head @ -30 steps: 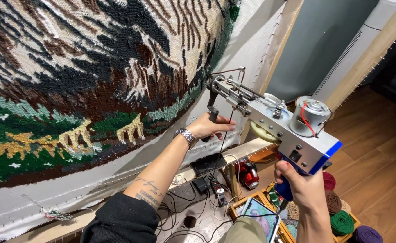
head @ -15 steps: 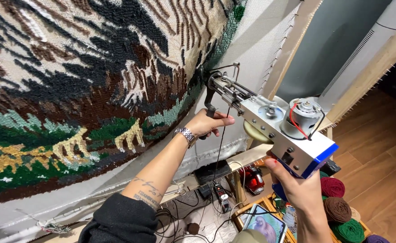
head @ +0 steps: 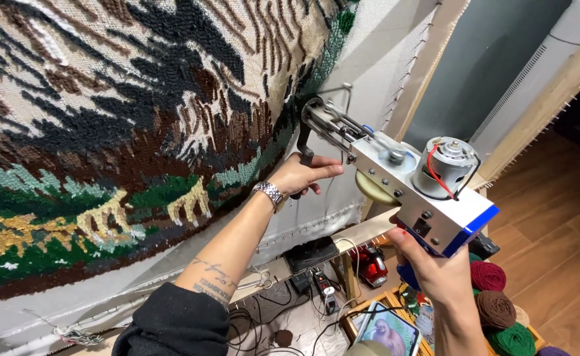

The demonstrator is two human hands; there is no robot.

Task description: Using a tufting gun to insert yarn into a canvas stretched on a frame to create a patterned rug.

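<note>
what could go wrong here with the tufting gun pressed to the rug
The left hand grips the front handle just below the tufting gun needle, so a slip may bring fingers near it. The thin yarn strand hanging beside that hand might snag. Cables lying below the frame could trip.

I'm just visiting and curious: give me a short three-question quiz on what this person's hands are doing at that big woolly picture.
1. True or false: the left hand grips the front handle of the tufting gun.
2. Which hand holds the gun's rear grip? A) left hand B) right hand C) neither
3. Fill in: the gun's tip points at the ____ stretched on the frame.

Key:
1. True.
2. B.
3. Rug: tufted in black, brown, cream and green yarn.
</note>
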